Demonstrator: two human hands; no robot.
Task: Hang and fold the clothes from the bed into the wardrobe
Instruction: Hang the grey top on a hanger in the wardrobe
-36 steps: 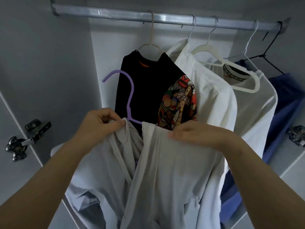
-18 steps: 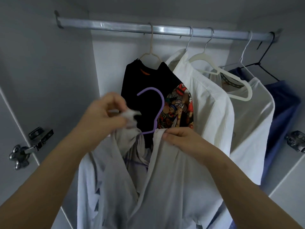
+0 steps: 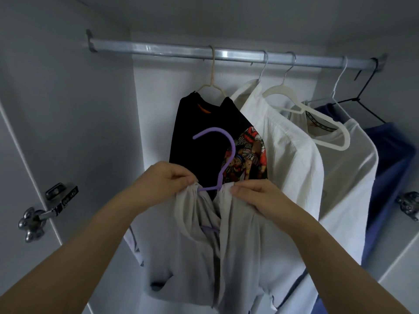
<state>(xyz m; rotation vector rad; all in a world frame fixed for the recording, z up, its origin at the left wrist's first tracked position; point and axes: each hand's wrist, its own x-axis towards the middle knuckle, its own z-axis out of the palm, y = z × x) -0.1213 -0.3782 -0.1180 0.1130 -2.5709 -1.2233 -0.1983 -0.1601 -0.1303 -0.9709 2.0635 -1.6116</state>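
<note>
Both hands, left (image 3: 167, 184) and right (image 3: 256, 196), pinch the grey shirt (image 3: 226, 245) on its purple hanger (image 3: 223, 159); bare rail (image 3: 147, 49) at eleven o'clock.

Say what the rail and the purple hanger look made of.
Rail: likely metal, silvery with bright glints, seemingly under a clear film. Purple hanger: probably plastic or flocked, matte lilac with no shine, moulded in one smooth thick curve; which one cannot be told.

rail (image 3: 226, 54) | 5 hangers hooked on (1 bare, white) | 4 carry garments
</note>
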